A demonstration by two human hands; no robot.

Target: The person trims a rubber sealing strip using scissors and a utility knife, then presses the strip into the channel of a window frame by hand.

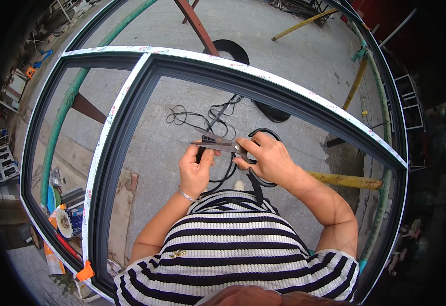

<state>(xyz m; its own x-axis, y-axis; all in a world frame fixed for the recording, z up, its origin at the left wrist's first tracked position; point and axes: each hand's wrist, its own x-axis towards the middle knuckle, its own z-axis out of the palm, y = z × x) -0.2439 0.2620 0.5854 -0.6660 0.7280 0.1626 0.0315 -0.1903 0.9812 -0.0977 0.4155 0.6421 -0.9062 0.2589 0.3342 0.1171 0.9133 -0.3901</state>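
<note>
My right hand (269, 159) is closed on the handles of a pair of scissors (224, 146), with the blades pointing left and spread apart. In my left hand (195, 169), a black rubber strip (200, 154) is pinched between thumb and fingers close to the blades. Whether the blades touch the strip I cannot tell. More black strip (256, 187) hangs below my right hand in front of my striped top. Around both hands stands a dark window frame (126, 133) edged with white printed film.
Thin loops of black strip (182, 116) lie on the grey paved floor, with thicker black coils (273, 112) beyond. Green poles (59, 117) and a yellow pole (345, 180) support the frame's surroundings. An orange clamp (85, 272) sits at the lower left corner.
</note>
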